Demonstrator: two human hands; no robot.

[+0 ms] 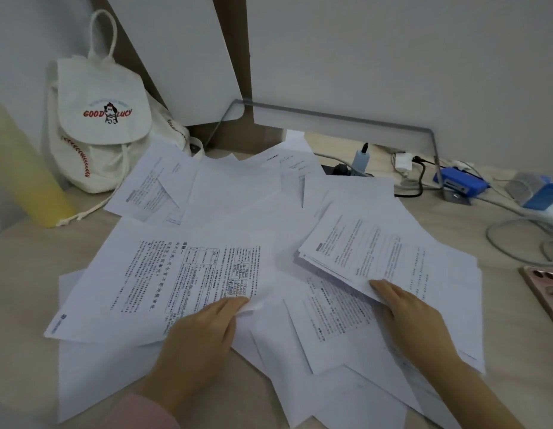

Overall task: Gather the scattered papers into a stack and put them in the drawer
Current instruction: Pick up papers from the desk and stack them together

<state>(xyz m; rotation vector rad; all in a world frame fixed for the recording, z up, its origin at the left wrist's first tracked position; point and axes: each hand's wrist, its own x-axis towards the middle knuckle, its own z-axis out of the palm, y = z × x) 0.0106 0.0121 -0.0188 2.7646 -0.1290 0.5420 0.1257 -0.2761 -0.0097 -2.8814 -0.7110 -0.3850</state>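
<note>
Hands: left hand (204, 329) pinches the corner of a printed sheet (163, 280); right hand (414, 320) grips a small bundle of papers (377, 252), thumb on top; scattered papers (238, 193) cover the worktop (21, 274).

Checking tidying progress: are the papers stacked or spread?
Spread: the papers lie overlapping at odd angles across the desk, not in one stack.

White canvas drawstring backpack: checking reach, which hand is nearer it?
Left. The left hand is below-right of the white canvas backpack; the right hand is farther right, across the scattered papers.
</note>
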